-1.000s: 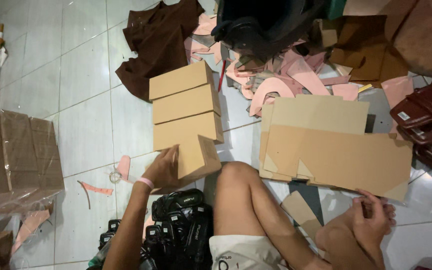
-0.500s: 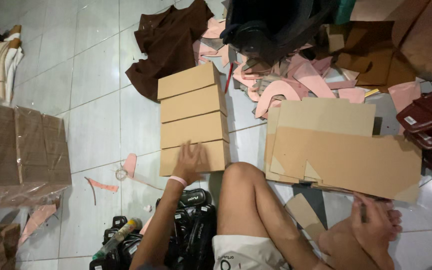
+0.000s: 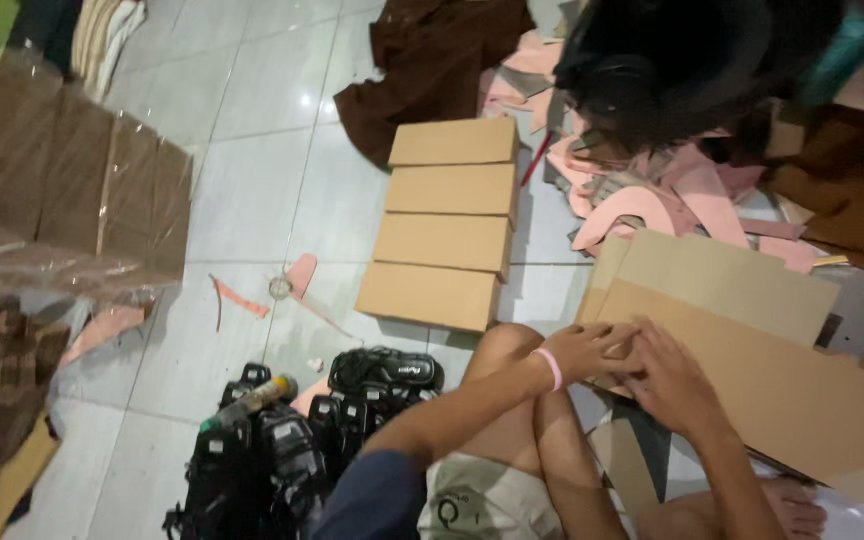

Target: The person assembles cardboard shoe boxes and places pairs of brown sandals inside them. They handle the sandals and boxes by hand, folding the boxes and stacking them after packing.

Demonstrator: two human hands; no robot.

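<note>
Both hands, left hand (image 3: 584, 352) and right hand (image 3: 674, 385), pinch the flat cardboard sheet (image 3: 752, 370) (smooth, tan) at its edge.

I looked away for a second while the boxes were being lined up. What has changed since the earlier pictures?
The left hand let go of the fourth folded box, now lying at the near end of the row, and crossed over to the stack of flat cardboard sheets. The right hand came up from by the foot to the same stack. The other three boxes and the black sandals stayed put.
</note>
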